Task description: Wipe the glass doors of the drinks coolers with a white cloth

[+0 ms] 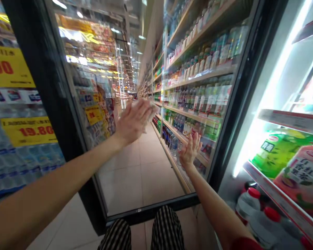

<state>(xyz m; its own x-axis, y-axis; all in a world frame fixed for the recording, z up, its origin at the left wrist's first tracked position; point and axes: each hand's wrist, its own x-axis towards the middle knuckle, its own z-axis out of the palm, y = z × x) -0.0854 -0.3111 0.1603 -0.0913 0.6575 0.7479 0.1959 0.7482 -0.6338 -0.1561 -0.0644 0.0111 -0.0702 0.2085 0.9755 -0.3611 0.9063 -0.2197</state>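
A glass door [120,180] with a black frame fills the middle of the view. My left hand [135,121] is stretched out flat at the glass, its fingers extended and smeared by motion. Along its fingertips runs a pale blur; whether that is a thin cloth or the hand's reflection I cannot tell. Lower and to the right, my right hand [190,151] is raised with its palm toward the pane and its fingers extended. It holds nothing that I can see. Both hands look to be on or very close to the glass.
My knees in checked trousers [168,229] are close to the door's bottom edge. On the right, a lit cooler shelf [281,203] holds green and pink drink packs, with red-capped bottles [253,198] below. Water packs [21,156] with yellow price signs [28,131] stand left. Bottle shelves show in the glass.
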